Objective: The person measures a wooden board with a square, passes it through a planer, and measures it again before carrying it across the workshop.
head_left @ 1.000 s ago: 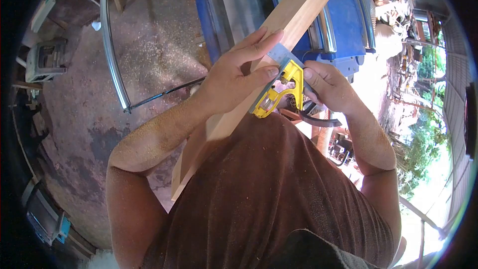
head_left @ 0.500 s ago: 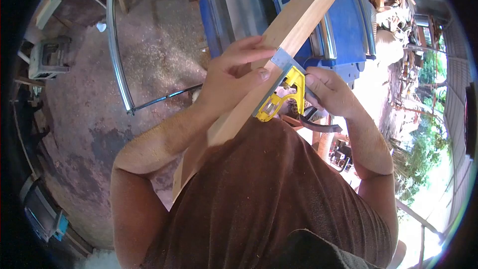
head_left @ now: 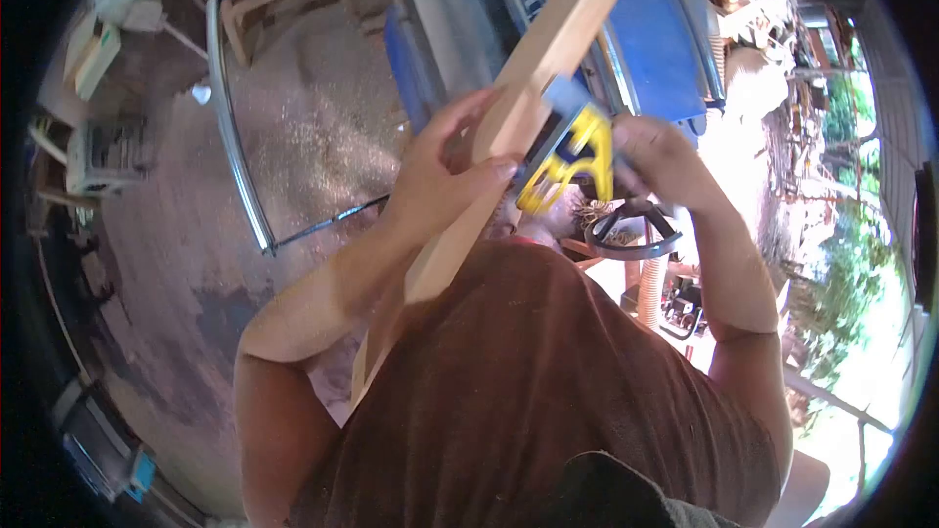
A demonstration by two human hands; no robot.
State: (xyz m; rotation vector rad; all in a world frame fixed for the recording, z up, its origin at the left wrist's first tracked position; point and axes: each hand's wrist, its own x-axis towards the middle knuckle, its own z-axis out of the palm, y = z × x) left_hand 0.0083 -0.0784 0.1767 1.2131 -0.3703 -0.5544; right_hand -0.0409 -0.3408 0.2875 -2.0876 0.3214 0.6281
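Observation:
A long squared wooden beam runs diagonally from in front of my brown shirt up over a blue machine. My left hand wraps around its middle, with the thumb along the near face and the fingers at the far side. In my right hand is a combination square with a yellow head and a metal blade. Motion blurs both the square and that hand. The square is close to the beam's right side, just right of my left thumb, its blade end overlapping the beam's edge in this view.
The blue machine with metal rails stands ahead. A bent metal tube frame is on the left over the stained floor. A black curved part and a ribbed hose sit below my right forearm. Scrap wood is piled at upper right.
The combination square has tilted and moved slightly right, away from its flush position against the beam, along with my right hand. My left hand keeps its hold, and the whole view has shifted a little.

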